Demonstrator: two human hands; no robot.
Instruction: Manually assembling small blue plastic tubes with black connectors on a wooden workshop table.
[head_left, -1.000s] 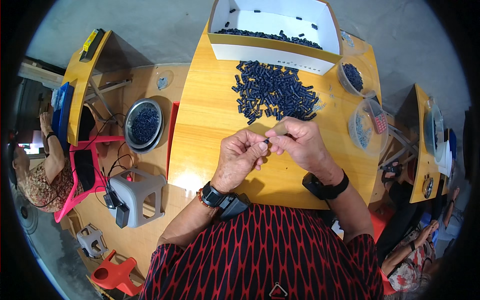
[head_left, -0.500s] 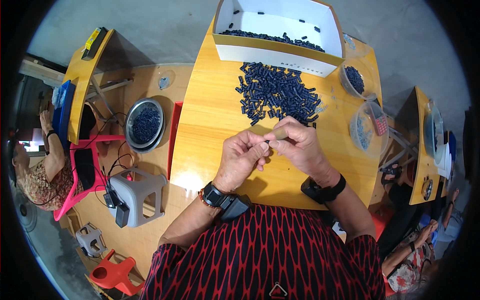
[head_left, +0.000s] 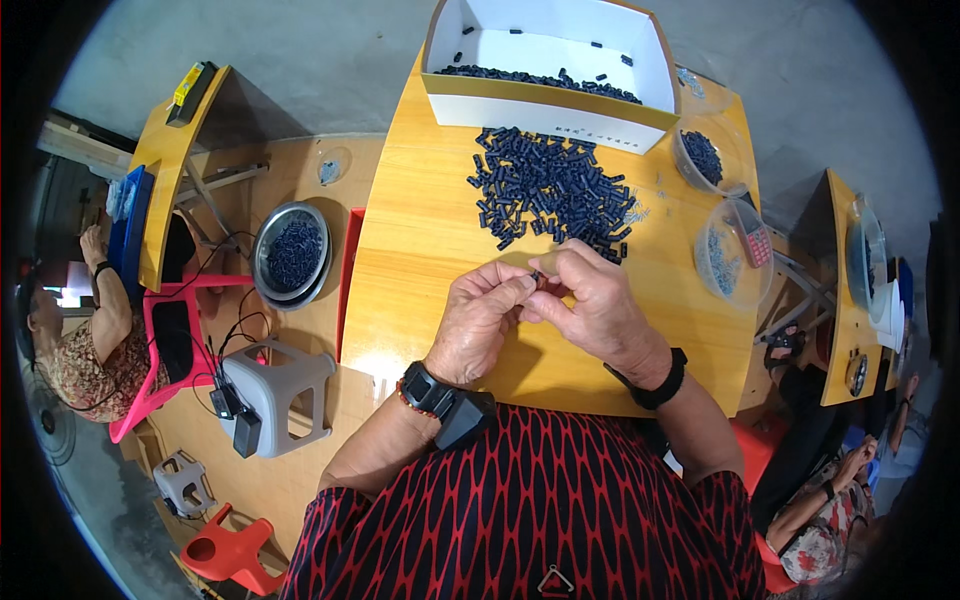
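Observation:
Over the near part of the wooden table, my left hand [head_left: 482, 315] and my right hand [head_left: 598, 308] meet with fingers pinched together. Between their fingertips shows a small dark piece [head_left: 538, 277], mostly covered by the thumbs and fingers. A tan cover wraps a finger of my right hand. Just beyond the hands lies a loose pile of short black cylindrical parts [head_left: 545, 185]. Behind it stands a white box with gold edges [head_left: 540, 108], holding more of these parts.
On the table's right are a clear bowl of black parts [head_left: 703, 160] and a clear bowl of small silvery pieces [head_left: 722, 262] with a pink calculator [head_left: 757, 243]. Left on the floor are a metal basin [head_left: 290, 290] and a grey stool [head_left: 275, 390]. Other people sit at both sides.
My right hand has turned a little, its fingers shifting around the small dark piece, which now sits slightly higher between the fingertips. The pile looks the same.

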